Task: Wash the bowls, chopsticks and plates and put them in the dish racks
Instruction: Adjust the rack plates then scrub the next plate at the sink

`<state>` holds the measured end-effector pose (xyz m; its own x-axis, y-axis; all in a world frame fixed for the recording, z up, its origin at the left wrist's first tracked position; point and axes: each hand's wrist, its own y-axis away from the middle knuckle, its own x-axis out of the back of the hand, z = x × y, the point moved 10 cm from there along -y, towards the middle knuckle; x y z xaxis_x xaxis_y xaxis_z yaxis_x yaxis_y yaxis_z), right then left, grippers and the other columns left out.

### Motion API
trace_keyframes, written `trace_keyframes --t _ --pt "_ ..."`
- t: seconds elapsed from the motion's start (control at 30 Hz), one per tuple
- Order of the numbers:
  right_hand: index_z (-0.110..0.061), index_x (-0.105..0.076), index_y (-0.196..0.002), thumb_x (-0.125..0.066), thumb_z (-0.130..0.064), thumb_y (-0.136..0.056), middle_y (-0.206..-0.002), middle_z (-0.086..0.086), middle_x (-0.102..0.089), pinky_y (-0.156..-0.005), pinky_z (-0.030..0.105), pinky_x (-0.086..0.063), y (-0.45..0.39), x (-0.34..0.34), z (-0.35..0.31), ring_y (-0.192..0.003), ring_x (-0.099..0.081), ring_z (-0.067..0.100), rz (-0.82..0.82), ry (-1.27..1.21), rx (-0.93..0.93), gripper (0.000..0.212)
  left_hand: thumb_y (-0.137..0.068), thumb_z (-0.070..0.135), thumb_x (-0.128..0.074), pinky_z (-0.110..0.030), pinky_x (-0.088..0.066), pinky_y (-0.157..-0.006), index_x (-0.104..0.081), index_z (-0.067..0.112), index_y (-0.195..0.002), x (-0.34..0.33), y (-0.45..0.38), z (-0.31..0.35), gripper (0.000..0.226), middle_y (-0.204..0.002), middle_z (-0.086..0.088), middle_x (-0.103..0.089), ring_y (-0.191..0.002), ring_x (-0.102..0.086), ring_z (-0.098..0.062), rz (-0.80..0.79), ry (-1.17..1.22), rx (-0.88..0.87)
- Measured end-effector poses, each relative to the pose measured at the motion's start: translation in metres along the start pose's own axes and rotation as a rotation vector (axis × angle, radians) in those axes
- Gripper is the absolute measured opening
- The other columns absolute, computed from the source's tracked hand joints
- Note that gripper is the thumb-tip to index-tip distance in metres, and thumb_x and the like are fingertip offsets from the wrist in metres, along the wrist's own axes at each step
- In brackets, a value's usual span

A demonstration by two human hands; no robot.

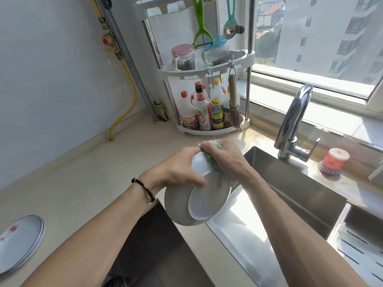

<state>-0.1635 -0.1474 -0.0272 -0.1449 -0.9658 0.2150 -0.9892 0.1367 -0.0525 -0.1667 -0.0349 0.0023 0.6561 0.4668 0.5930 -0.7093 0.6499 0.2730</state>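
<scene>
I hold a white bowl [182,206] tilted on its side above the sink's left rim, its foot ring facing me. My left hand [178,170] grips the bowl's upper edge, thumb over the base. My right hand [226,158] holds a green scrubbing cloth [213,162] pressed against the bowl's far side. A stack of white plates [18,243] with a red flower print lies on the counter at the far left. No chopsticks are in view.
The steel sink [290,193] lies to the right, with a slotted drain tray [360,245] and the tap [294,123]. A pink dish brush [333,160] sits behind the sink. A corner shelf [207,69] with sauce bottles stands at the back.
</scene>
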Motion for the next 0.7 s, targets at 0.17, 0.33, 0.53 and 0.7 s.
trace_keyframes --t 0.17,0.33,0.53,0.7 --pt "-0.024 -0.063 -0.126 -0.037 -0.056 -0.096 -0.126 0.007 -0.063 -0.103 0.048 -0.042 0.014 -0.019 -0.026 -0.117 -0.056 0.022 0.097 0.337 0.202 0.050 -0.057 0.008 -0.073 -0.047 -0.059 -0.078 -0.069 0.014 -0.098 0.013 -0.005 -0.010 0.041 -0.091 -0.007 -0.075 -0.085 -0.072 -0.024 0.237 0.027 -0.023" --pt "-0.030 -0.059 -0.126 -0.021 -0.063 -0.097 -0.119 0.001 -0.062 -0.104 0.053 -0.043 0.015 0.003 0.021 -0.117 -0.058 0.027 0.214 0.022 0.010 0.058 -0.054 0.019 -0.079 -0.026 -0.054 -0.065 -0.061 0.026 -0.093 0.021 0.005 -0.006 0.044 -0.092 0.001 -0.068 -0.082 -0.067 -0.018 0.365 0.005 -0.038" --pt "-0.057 -0.024 -0.147 -0.022 -0.070 -0.096 -0.163 -0.006 -0.024 -0.123 0.046 -0.012 0.028 -0.032 0.011 -0.150 -0.022 0.014 0.100 -0.017 0.095 0.053 -0.064 0.010 -0.083 -0.030 -0.052 -0.063 -0.056 0.023 -0.093 0.020 0.006 -0.002 0.043 -0.092 0.000 -0.065 -0.083 -0.064 -0.022 0.411 -0.059 -0.028" --pt "-0.045 -0.047 -0.136 -0.025 -0.066 -0.092 -0.141 0.006 -0.051 -0.110 0.042 -0.037 0.019 -0.014 0.015 -0.128 -0.049 0.021 0.181 -0.208 0.013 0.053 -0.067 0.011 -0.084 -0.026 -0.052 -0.063 -0.057 0.018 -0.101 0.019 0.012 0.002 0.045 -0.094 0.002 -0.065 -0.084 -0.064 -0.019 0.425 -0.048 -0.042"
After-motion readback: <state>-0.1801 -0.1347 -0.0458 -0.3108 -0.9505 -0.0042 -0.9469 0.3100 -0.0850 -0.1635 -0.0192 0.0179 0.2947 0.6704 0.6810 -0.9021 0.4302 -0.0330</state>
